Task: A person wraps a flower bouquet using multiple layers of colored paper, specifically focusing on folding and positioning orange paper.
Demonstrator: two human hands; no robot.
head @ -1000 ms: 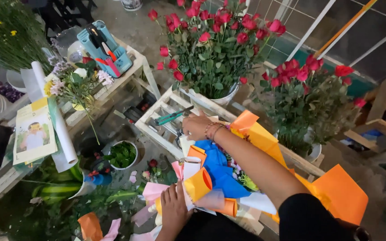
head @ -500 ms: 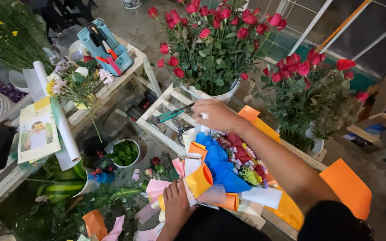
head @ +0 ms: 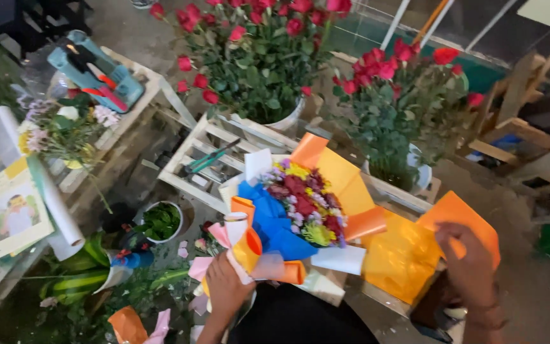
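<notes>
Right hand [head: 472,267] now at orange sheet [head: 456,220]

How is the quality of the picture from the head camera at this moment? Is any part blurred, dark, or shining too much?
Head view: the right hand is softened by motion blur; the left hand is clearer. The bouquet and its orange wrapping paper are brightly and evenly lit, the paper showing a mild sheen. The upper left corner and the plants at lower left are dim. The roses look slightly soft.

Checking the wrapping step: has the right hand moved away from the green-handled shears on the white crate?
Yes. The right hand has come off the far side of the bouquet, away from the shears, and now pinches the orange wrapping paper nearer the body.
</notes>
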